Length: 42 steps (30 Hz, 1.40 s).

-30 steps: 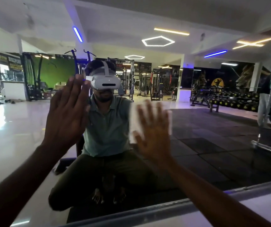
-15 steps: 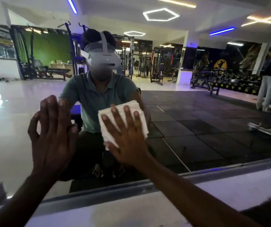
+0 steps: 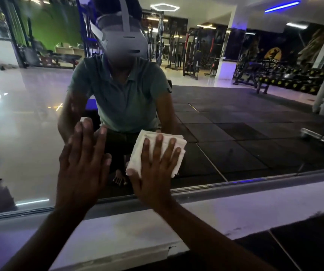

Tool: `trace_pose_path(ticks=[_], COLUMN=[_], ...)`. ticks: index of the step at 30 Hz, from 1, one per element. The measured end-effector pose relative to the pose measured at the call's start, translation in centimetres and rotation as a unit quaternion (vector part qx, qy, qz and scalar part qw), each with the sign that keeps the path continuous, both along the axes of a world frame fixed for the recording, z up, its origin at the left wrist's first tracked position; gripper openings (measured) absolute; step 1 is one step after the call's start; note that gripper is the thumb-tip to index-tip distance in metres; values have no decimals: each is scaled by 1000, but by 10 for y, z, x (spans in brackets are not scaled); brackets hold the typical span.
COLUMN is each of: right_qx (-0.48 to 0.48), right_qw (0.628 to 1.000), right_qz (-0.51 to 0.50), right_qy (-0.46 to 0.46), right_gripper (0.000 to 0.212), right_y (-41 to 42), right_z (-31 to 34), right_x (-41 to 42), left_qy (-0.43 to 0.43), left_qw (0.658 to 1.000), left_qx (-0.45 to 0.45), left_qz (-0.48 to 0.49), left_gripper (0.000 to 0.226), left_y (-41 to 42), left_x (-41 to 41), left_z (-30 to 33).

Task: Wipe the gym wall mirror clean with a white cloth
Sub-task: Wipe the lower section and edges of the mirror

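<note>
The gym wall mirror [image 3: 235,118] fills most of the head view and reflects a crouching person and the gym hall. My right hand [image 3: 155,169] lies flat with spread fingers on a folded white cloth [image 3: 178,141], pressing it against the glass low down, just above the mirror's metal bottom frame [image 3: 255,182]. My left hand [image 3: 82,163] rests flat on the glass to the left of the cloth, fingers straight, holding nothing.
Below the frame runs a white wall ledge [image 3: 235,212]. Dark rubber floor mats [image 3: 304,245] lie at the lower right. Reflected in the glass are weight machines, dumbbell racks and a standing person at the far right.
Both hands slid down the mirror from about head height to near its bottom frame. The cloth moved down with my right hand, and the view tilted downward.
</note>
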State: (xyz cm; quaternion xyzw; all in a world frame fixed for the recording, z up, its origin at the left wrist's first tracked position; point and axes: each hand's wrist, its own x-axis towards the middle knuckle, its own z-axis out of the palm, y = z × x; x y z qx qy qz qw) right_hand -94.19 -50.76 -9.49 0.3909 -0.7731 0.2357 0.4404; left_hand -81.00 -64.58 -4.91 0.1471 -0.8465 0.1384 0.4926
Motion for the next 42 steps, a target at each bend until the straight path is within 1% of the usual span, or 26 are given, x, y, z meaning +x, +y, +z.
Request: trace_pose_path(ticks=[3, 5, 7, 9, 11, 12, 13, 15, 17, 19, 21, 23, 24, 25, 26, 27, 28, 30, 31, 32, 34, 36, 38, 40, 41, 42], right_qx=[1, -68, -159, -242, -291, -279, -229, -51, 77, 78, 5, -139, -238, -336, -398, -414, -377, -209, -122, -60, -19, -74, -184, -293, -320, -310], right_qw=[999, 996, 978, 950, 930, 939, 962, 999, 987, 982, 991, 986, 965, 930, 899, 891, 913, 976, 990, 992, 987, 989, 980, 951, 942, 947], right_qz=[1, -58, -106, -133, -150, -136, -103, -4, 64, 72, 7, -79, -110, -132, -146, -147, -126, -56, -25, 3, 25, -8, -57, -95, -99, -83], right_qy=[42, -3, -80, -148, -166, -146, -109, 18, 127, 159, 135, 54, -7, -68, -112, -117, -93, 12, 63, 112, 158, 125, 52, -17, -35, -33], right_gripper=[79, 77, 78, 81, 85, 85, 85, 83, 80, 76, 75, 72, 70, 73, 77, 78, 76, 76, 76, 74, 73, 73, 74, 76, 80, 86], right_y=[40, 76, 88, 68, 37, 21, 6, -9, -3, 25, 67, 107, 114, 107, 89, 66, 42, 10, 10, 21, 60, 106, 138, 120, 96, 70], right_z=[1, 0, 17, 58, 114, 137, 151, 164, 174, 192, 211, 229, 241, 253, 264, 271, 270, 251, 242, 242, 248, 253, 257, 263, 265, 265], right_x=[-42, -71, -82, -76, -55, -41, -25, 4, 0, -36, -87, -128, -134, -129, -114, -91, -66, -28, -27, -38, -77, -119, -143, -130, -112, -87], left_qy=[-3, -3, 6, 29, 66, 80, 93, 112, 132, 134, 108, 95, 103, 112, 121, 127, 131, 126, 121, 118, 120, 122, 125, 131, 133, 134], left_qw=[1000, 1000, 1000, 999, 998, 997, 995, 993, 990, 989, 991, 991, 990, 990, 989, 989, 988, 988, 988, 988, 987, 988, 988, 987, 987, 987], left_qx=[-20, -21, -18, 0, 21, 16, 5, -24, -38, -48, -67, -77, -79, -75, -70, -69, -71, -80, -86, -93, -95, -88, -86, -84, -84, -85], left_qz=[14, 17, 24, 24, 1, -13, -23, -18, 14, 29, 39, 48, 49, 48, 42, 36, 33, 34, 37, 40, 41, 39, 34, 36, 35, 33], left_gripper=[69, 70, 70, 66, 58, 56, 56, 60, 60, 65, 70, 74, 74, 74, 74, 74, 73, 74, 74, 75, 74, 74, 73, 72, 72, 72], left_y=[-6, -3, 2, 11, 20, 21, 21, 14, 7, 5, 3, 0, 0, 1, 2, 3, 3, 0, -2, -3, -4, -2, 0, 0, 0, -1], left_x=[0, -2, -3, -3, -1, 0, 1, -1, -8, -19, -30, -37, -40, -42, -44, -46, -46, -46, -45, -44, -44, -45, -47, -48, -49, -49], left_z=[-3, -4, -3, 3, 26, 45, 66, 121, 175, 209, 221, 217, 214, 213, 212, 212, 213, 213, 212, 211, 210, 210, 209, 209, 208, 208])
